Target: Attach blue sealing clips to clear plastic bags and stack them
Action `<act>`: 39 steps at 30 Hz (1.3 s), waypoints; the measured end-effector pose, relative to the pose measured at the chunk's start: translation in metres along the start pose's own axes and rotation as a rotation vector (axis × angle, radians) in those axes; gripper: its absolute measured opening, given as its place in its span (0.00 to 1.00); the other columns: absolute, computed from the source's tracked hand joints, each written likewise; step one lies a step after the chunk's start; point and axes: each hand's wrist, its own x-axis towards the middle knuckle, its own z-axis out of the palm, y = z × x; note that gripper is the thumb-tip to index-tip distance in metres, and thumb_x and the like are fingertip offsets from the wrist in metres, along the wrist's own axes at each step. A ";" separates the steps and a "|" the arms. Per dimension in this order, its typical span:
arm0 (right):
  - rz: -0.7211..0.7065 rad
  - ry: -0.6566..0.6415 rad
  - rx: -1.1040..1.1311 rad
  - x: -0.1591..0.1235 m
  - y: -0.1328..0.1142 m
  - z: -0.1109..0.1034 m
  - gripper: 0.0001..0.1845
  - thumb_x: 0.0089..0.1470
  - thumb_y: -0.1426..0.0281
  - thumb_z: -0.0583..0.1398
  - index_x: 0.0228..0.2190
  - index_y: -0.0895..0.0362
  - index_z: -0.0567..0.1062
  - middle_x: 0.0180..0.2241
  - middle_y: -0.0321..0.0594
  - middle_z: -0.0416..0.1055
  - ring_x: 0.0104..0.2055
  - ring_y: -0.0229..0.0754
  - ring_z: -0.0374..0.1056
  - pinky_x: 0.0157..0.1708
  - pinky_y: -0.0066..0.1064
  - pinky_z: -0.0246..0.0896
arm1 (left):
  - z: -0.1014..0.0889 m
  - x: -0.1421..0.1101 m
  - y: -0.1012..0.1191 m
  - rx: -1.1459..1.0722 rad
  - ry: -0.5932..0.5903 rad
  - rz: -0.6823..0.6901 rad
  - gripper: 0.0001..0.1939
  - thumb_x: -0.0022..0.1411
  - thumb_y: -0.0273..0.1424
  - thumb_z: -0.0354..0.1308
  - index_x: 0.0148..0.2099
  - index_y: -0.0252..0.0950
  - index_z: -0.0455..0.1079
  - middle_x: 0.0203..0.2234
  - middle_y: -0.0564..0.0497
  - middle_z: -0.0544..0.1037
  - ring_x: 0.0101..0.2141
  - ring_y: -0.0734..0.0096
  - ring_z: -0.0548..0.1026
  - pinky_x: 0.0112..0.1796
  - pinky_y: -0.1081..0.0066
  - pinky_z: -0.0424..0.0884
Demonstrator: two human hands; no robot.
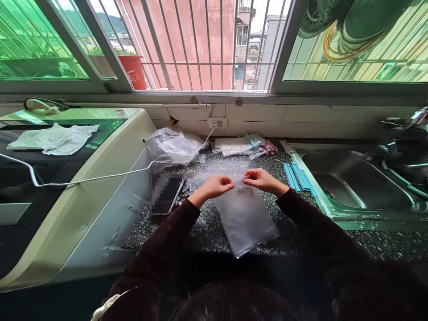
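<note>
A clear plastic bag (245, 218) with small faint print near its top hangs down toward me over the speckled countertop (197, 232). My left hand (216, 186) pinches the bag's upper left corner between thumb and fingers. At the upper right corner, my right hand (261, 179) pinches the same edge. The bag looks flat, and I see nothing inside it. Right of my right hand lie several turquoise strips (297, 176) beside the sink. A phone (169, 194), partly blurred, lies left of my left hand.
Crumpled clear plastic (177, 145) and a pile of packaged pieces (234, 146) lie along the back wall below a socket (217, 122). A steel sink (354, 178) is on the right. A washing machine (123, 165) stands left, crossed by a white cable (96, 179).
</note>
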 end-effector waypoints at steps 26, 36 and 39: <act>0.334 0.209 -0.208 -0.038 0.061 -0.010 0.10 0.35 0.64 0.58 0.18 0.59 0.70 0.16 0.32 0.62 0.21 0.34 0.56 0.22 0.26 0.49 | 0.051 -0.033 -0.050 0.569 0.236 0.426 0.09 0.59 0.31 0.51 0.39 0.36 0.71 0.37 0.43 0.72 0.39 0.63 0.70 0.40 0.63 0.67; 0.445 0.243 -0.137 -0.061 0.052 -0.007 0.10 0.33 0.64 0.58 0.16 0.58 0.67 0.15 0.32 0.61 0.19 0.33 0.54 0.19 0.26 0.46 | 0.061 -0.051 -0.049 0.615 0.145 0.467 0.13 0.58 0.32 0.54 0.46 0.35 0.70 0.45 0.41 0.72 0.44 0.60 0.70 0.45 0.60 0.67; 0.520 0.218 0.052 -0.074 0.054 -0.003 0.13 0.34 0.60 0.59 0.16 0.58 0.66 0.13 0.32 0.60 0.17 0.32 0.54 0.17 0.25 0.44 | 0.063 -0.063 -0.045 0.627 0.096 0.500 0.15 0.57 0.35 0.56 0.46 0.36 0.69 0.45 0.40 0.72 0.45 0.58 0.70 0.45 0.59 0.67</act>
